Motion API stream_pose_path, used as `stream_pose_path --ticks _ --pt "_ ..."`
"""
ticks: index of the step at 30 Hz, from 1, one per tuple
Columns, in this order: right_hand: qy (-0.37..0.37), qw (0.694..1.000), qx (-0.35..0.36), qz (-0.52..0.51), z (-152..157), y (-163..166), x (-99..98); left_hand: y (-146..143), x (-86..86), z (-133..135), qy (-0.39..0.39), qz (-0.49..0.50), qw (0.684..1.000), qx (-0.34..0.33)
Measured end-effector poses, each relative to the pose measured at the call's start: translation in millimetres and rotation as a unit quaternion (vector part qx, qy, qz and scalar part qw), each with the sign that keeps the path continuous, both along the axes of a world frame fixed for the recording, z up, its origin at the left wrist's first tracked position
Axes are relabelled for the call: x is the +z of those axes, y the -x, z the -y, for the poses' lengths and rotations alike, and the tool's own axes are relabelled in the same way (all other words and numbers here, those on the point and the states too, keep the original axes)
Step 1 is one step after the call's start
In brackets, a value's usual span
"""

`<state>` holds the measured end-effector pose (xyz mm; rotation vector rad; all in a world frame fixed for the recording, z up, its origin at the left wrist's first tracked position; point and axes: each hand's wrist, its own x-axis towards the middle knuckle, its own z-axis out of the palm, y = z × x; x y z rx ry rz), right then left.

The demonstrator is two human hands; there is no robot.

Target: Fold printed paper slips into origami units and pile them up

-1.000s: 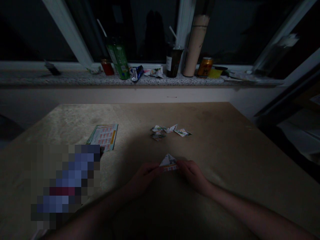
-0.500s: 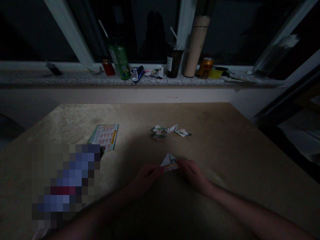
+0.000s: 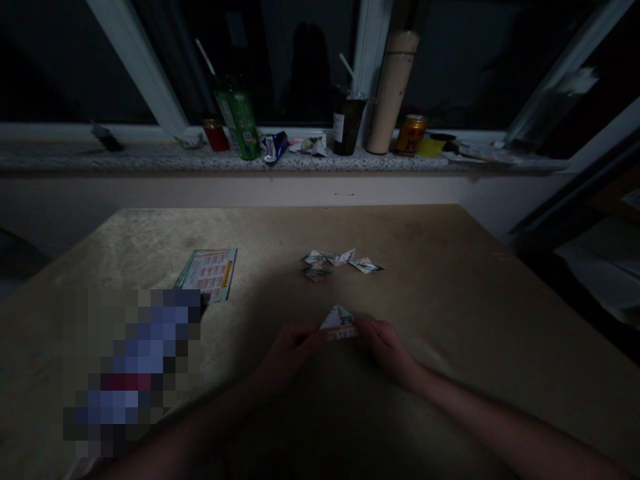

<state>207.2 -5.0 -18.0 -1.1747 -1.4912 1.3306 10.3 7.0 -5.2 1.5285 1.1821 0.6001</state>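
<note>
A small folded piece of printed paper (image 3: 338, 323), pointed at the top, sits low over the brown table (image 3: 450, 280) in dim light. My left hand (image 3: 289, 352) pinches its left end and my right hand (image 3: 384, 348) pinches its right end. Both hands have their fingers closed on the paper. Beyond it, near the table's middle, lie several small folded paper pieces (image 3: 340, 263).
A stack of printed flyers (image 3: 209, 272) lies at the left, with a blurred-out patch (image 3: 130, 370) in front of it. The stone window sill (image 3: 150, 159) behind holds a green bottle (image 3: 238, 120), a dark cup with a straw (image 3: 347, 121), a tall tube (image 3: 391, 93), cans and wrappers.
The folded paper and both hands have shifted very slightly; the grip is the same.
</note>
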Motion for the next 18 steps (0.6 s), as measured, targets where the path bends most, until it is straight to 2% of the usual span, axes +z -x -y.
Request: stream_pose_path --ticks 8,14,18 --pt "0.02 1.0 0.01 -0.009 -1.4 0.2 -1.3 1.9 0.1 -0.2 0.048 0.027 0.998 -0.001" --pt "0.025 1.0 0.009 -0.005 -1.2 -1.0 0.1 0.2 -0.7 -0.5 0.034 0.02 0.999 0.023" --pt "0.041 0.999 0.005 -0.016 -2.3 -1.2 -5.0 -0.1 -1.5 2.6 0.02 0.01 0.997 0.078"
